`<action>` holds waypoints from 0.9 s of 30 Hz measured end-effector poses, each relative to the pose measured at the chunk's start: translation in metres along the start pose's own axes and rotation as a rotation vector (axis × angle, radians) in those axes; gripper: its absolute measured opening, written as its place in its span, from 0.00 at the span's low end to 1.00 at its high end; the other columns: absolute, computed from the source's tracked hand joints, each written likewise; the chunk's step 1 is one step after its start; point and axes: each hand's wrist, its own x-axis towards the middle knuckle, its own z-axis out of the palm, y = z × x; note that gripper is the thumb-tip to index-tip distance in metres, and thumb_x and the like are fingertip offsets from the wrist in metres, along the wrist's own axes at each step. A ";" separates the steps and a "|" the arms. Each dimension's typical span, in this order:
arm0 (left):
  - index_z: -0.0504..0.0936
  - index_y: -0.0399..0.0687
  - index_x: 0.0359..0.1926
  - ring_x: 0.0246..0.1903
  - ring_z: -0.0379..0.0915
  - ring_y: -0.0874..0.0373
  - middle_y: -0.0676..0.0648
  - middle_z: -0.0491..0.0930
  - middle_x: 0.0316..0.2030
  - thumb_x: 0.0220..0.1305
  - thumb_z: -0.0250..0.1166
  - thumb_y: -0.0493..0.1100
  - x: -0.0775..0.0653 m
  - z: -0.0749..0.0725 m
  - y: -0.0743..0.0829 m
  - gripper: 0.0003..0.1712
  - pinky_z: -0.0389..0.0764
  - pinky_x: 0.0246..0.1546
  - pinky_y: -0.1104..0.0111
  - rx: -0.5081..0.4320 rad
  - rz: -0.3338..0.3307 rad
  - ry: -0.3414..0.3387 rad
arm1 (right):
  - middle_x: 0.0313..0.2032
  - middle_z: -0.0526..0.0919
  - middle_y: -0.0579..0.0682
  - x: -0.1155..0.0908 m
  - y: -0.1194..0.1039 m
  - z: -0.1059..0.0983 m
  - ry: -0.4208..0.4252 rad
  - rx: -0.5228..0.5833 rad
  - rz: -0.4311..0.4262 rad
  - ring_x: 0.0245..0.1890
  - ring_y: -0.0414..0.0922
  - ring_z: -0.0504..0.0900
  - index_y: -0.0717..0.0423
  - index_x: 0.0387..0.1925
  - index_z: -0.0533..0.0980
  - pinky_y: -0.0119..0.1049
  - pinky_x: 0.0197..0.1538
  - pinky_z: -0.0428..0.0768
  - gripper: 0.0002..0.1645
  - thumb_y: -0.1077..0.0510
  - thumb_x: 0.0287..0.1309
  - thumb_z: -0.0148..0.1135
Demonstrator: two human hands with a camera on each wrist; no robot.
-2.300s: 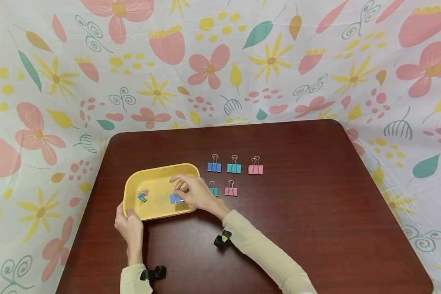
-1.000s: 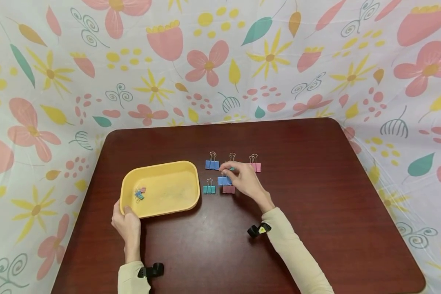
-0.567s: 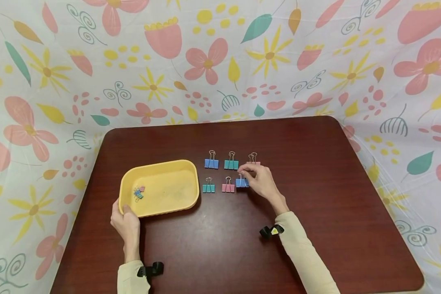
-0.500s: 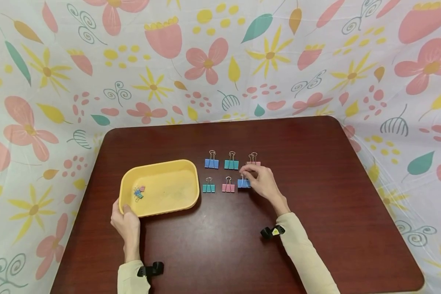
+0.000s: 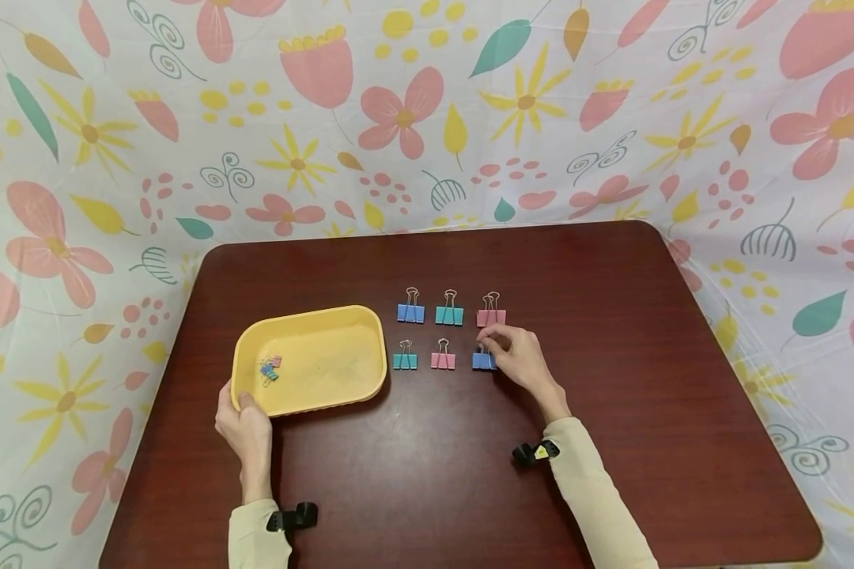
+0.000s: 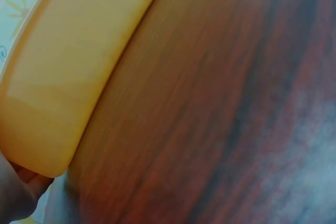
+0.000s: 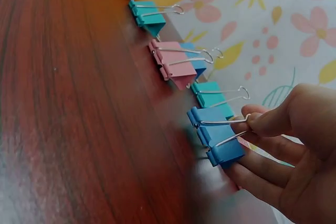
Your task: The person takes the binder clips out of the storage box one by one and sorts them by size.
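Note:
My right hand pinches the wire handles of a blue binder clip between thumb and fingers, at the right end of the front row. To its left in that row stand a pink binder clip and a teal one. The back row holds a larger blue clip, a teal clip and a pink clip. My left hand grips the near left corner of a yellow tray, thumb over the rim. Several small binder clips lie heaped in the tray's left part.
Everything stands on a dark red-brown table with rounded corners. A flower-print cloth hangs behind the table and along its sides. Each wrist carries a black strapped-on camera, such as the left wrist camera.
My right hand has carried the blue binder clip out of the tray, over the front row, to its right end beside the pink one. My left hand stays on the tray.

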 end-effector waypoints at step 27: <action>0.77 0.35 0.64 0.48 0.78 0.42 0.31 0.81 0.55 0.74 0.47 0.35 0.000 0.000 0.002 0.23 0.69 0.38 0.81 -0.008 0.000 0.011 | 0.42 0.87 0.53 0.037 -0.045 0.009 0.062 0.061 -0.205 0.37 0.52 0.83 0.57 0.42 0.85 0.51 0.44 0.84 0.07 0.61 0.65 0.65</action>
